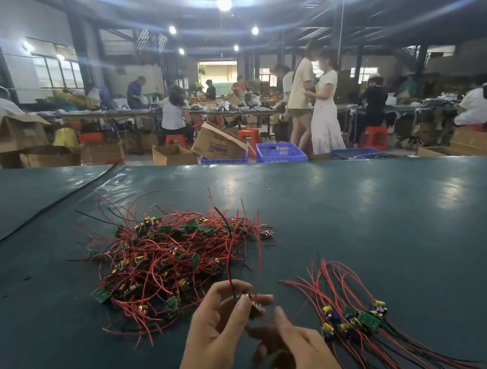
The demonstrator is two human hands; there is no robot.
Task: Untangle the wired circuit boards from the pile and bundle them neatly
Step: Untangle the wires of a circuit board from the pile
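My left hand (220, 320) pinches one wired circuit board (254, 306) above the bench (400, 206), between the tangled pile (168, 261) and the neat bundle (355, 323); my right hand (298, 349) is loose, holding nothing.

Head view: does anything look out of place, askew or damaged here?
A cardboard box on the floor beyond the table sits tilted. The pile is tangled, as expected; nothing looks damaged.
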